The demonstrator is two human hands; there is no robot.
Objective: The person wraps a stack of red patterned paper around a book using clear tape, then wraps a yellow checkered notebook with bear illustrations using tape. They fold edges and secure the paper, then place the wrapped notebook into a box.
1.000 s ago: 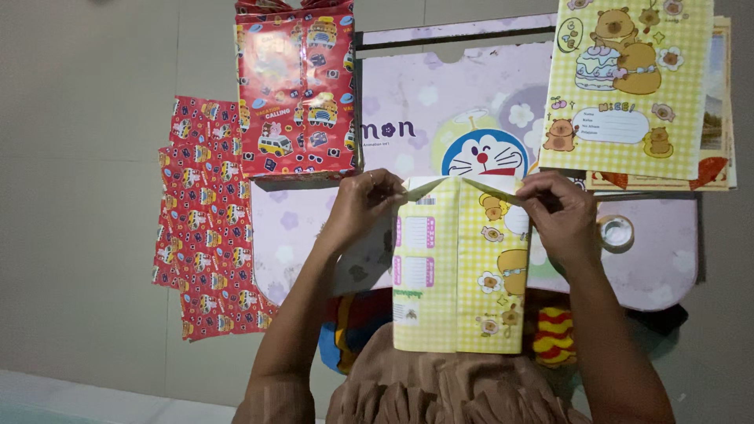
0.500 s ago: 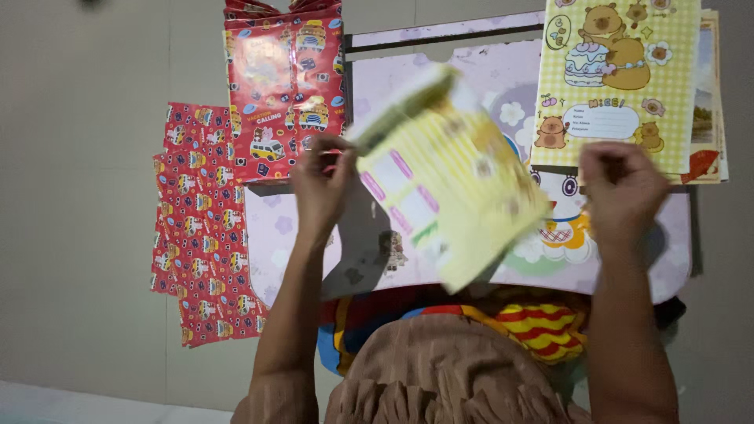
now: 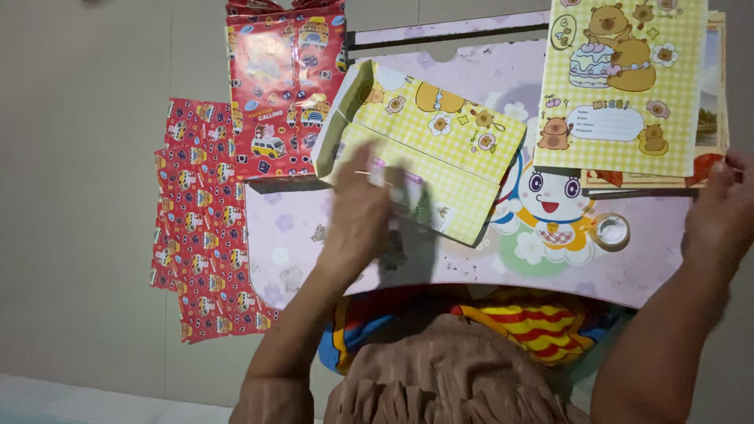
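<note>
1. Where a second ago both hands pinched the top fold of the yellow checked paper packet (image 3: 428,149) at the near edge of the lap table (image 3: 314,235), the packet now lies flat and tilted on the table's far-left part, its open flap toward the far-left corner.
2. The left hand (image 3: 361,208) rests on the packet's near-left end, fingers spread and loose; motion blur hides whether it grips the paper or only presses it.
3. The right hand (image 3: 722,208) has let go and swung out to the table's right edge, touching the lower corner of the stack of yellow bear-print book covers (image 3: 620,86); whether it pinches that corner I cannot tell.
4. This suggests the folding of this packet is over and it has been laid aside.
5. A roll of clear tape (image 3: 613,230) sits near the right edge.
6. Red wrapped parcels (image 3: 284,86) stand at the far-left corner, with red wrapping sheets (image 3: 204,228) on the floor beside them.
</note>
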